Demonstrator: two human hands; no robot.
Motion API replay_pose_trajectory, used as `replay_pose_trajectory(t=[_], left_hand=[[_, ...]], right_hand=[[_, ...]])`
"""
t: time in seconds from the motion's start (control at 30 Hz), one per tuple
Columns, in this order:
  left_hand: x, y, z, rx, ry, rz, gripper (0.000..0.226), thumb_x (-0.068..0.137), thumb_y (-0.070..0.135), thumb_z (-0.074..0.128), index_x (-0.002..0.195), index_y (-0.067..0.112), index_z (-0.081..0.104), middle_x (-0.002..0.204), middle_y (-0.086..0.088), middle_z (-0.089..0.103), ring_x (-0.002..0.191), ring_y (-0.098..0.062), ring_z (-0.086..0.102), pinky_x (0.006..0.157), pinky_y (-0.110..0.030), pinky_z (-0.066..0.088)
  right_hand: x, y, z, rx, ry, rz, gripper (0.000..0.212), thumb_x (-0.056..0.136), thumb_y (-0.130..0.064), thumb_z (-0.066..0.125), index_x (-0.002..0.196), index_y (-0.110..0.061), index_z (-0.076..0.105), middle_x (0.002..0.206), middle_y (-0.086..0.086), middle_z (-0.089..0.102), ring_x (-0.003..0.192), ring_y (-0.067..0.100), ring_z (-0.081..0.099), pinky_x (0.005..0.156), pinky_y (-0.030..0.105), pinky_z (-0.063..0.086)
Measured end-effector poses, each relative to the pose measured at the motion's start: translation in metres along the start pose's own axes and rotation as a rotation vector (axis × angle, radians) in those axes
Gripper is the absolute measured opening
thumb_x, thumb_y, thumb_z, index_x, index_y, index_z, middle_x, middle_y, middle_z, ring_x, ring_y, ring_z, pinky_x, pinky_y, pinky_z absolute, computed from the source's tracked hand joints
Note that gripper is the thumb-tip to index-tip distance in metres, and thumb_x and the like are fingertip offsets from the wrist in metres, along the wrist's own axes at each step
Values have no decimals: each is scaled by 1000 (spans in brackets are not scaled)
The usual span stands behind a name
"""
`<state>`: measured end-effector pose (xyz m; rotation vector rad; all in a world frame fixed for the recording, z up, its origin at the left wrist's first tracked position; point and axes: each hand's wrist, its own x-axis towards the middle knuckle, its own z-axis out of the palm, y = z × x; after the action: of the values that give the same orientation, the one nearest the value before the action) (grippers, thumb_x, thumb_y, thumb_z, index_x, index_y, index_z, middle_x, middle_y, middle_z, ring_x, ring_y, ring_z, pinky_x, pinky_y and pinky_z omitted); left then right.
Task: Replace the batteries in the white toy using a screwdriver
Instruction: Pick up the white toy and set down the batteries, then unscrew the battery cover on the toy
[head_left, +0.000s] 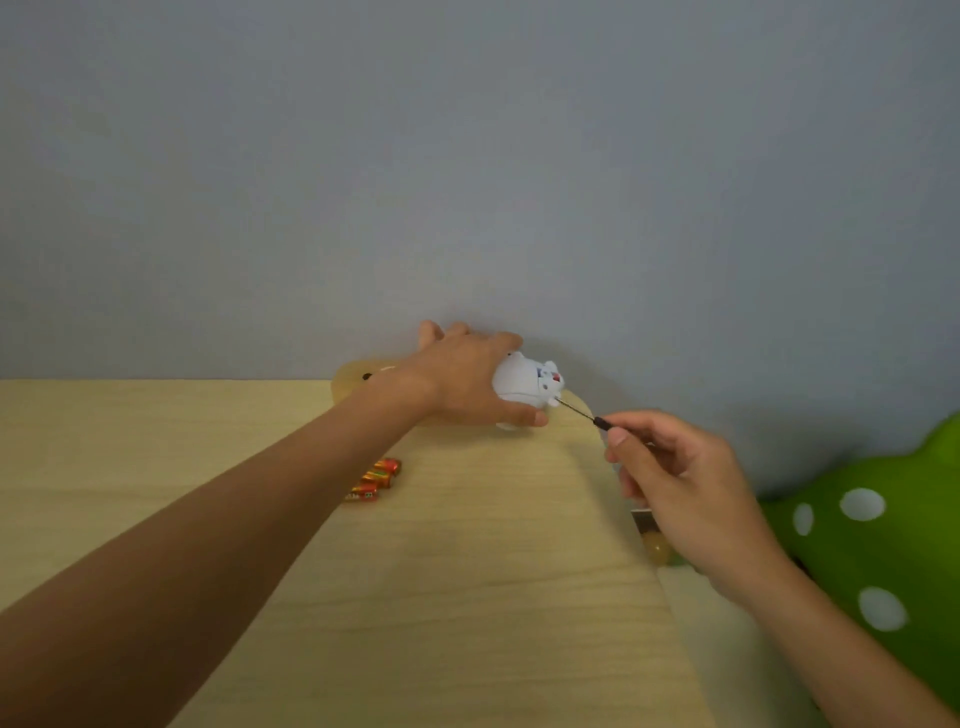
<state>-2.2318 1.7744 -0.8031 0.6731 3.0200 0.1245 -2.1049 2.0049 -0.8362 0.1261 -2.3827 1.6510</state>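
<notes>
White toy (527, 384) sits at the far table (467, 597) edge — small, light, hard plastic. Left hand (462, 379) wraps its body; right hand (680, 488) pinches the screwdriver (584, 413) — tip touching it.

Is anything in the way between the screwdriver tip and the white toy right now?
Nothing visible is. The right hand holds the screwdriver, and its thin shaft runs clear to the toy, the tip at the toy's lower right edge. The left hand grips the toy from the other side, its thumb just below the tip.
</notes>
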Motion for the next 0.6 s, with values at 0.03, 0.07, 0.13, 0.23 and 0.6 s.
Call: replay_pose_trajectory(t=[0.03, 0.07, 0.13, 0.23, 0.6], left_hand=[[4, 2, 2, 6, 0, -7, 102, 64, 94, 48, 148, 37, 42, 133, 8, 64, 126, -27, 44, 99, -47, 23], [5, 5, 3, 12, 0, -12, 96, 64, 91, 48, 145, 40, 45, 127, 9, 66, 122, -27, 45, 97, -46, 24], [0, 12, 5, -2, 19, -14, 82, 65, 80, 51, 139, 44, 49, 119, 9, 67, 118, -29, 49, 100, -47, 26], [-22, 25, 6, -113, 113, 30, 76, 69, 71, 57, 141, 48, 49, 118, 3, 59, 112, -25, 57, 106, -45, 33], [-221, 42, 40, -531, 374, 6, 73, 67, 85, 69, 134, 59, 52, 123, 26, 45, 102, 3, 62, 78, -9, 50]], right_hand=[[-1, 1, -3, -19, 12, 5, 25, 105, -10, 63, 103, -28, 80, 80, -6, 74, 58, 5, 61, 62, 30, 54], [-2, 3, -6, -33, 23, 7, 29, 105, -9, 61, 104, -30, 80, 83, -6, 75, 59, 5, 62, 63, 31, 54], [-3, 5, -10, -36, 37, 8, 36, 106, -5, 59, 102, -35, 79, 86, -10, 77, 61, 5, 63, 66, 31, 52], [-6, 1, -16, -41, 69, -22, 35, 104, -5, 61, 103, -35, 78, 88, -9, 81, 63, 9, 67, 67, 33, 56], [-73, -58, -29, 8, -161, -336, 27, 92, -56, 71, 95, -30, 78, 80, -8, 83, 67, 13, 80, 66, 16, 60]])
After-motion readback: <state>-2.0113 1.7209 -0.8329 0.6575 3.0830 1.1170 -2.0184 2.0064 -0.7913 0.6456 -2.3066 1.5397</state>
